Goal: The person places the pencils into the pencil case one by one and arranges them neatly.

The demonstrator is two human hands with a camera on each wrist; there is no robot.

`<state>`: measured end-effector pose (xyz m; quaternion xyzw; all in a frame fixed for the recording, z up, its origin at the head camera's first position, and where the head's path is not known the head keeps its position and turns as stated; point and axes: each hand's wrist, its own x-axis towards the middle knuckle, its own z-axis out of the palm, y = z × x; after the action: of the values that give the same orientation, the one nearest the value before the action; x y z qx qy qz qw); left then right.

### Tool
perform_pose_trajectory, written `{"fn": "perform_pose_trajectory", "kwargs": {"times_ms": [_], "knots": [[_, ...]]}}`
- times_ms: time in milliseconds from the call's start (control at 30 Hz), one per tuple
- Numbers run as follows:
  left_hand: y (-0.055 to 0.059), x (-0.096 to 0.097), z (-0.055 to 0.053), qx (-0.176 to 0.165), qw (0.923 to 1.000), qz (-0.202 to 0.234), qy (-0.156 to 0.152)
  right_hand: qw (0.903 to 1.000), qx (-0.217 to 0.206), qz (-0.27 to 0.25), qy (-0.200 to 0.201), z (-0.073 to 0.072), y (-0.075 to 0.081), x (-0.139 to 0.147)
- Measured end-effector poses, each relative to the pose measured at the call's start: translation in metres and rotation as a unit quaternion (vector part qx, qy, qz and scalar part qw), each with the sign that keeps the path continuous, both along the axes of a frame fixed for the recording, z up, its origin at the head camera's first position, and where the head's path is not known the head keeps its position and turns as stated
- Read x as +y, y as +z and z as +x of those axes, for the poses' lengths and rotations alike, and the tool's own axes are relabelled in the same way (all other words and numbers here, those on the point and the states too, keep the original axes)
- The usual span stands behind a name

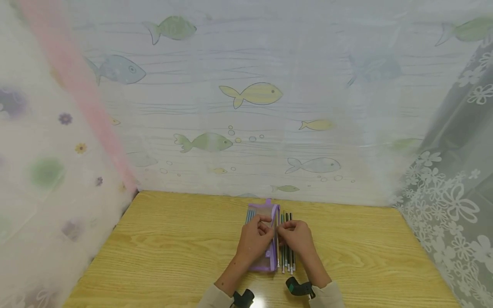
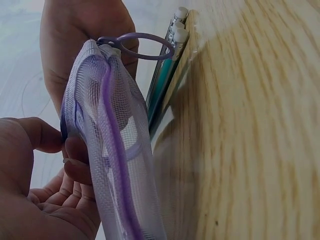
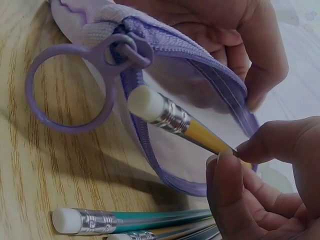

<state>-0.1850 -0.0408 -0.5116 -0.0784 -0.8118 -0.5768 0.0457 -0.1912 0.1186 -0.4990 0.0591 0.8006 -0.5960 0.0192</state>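
Purple-trimmed, the mesh pouch (image 1: 262,262) sits on the table (image 1: 173,239) left of loose pencils (image 3: 155,220), its rim (image 3: 230,82) pinched by the left hand (image 1: 255,238), seemingly so it gapes, while the right hand (image 1: 298,235) pinches a yellow pencil (image 3: 200,137) lengthwise along that opening, eraser (image 3: 145,102) nearside

My head feed shows a wood-grain tabletop (image 1: 173,239) before a fish-print sheet (image 1: 254,128), flower-print sheeting (image 1: 42,132) left, white-flowered sheer fabric (image 1: 456,203) right.

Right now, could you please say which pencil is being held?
The yellow pencil at the open pouch; the right hand pinches it, unlike the pencils on the table.
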Motion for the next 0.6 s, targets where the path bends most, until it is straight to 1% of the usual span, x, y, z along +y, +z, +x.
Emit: {"fn": "perform_pose_trajectory", "kwargs": {"times_ms": [200,600], "knots": [[0.0003,-0.0002,0.0005,0.001,1.0,0.0,-0.004,1.0,-0.005,-0.008,-0.001,-0.0008,0.0,-0.001],[0.0023,0.0,0.0002,-0.002,1.0,0.004,-0.007,0.9999,-0.002,-0.012,0.0,-0.0011,-0.0006,-0.001]]}}
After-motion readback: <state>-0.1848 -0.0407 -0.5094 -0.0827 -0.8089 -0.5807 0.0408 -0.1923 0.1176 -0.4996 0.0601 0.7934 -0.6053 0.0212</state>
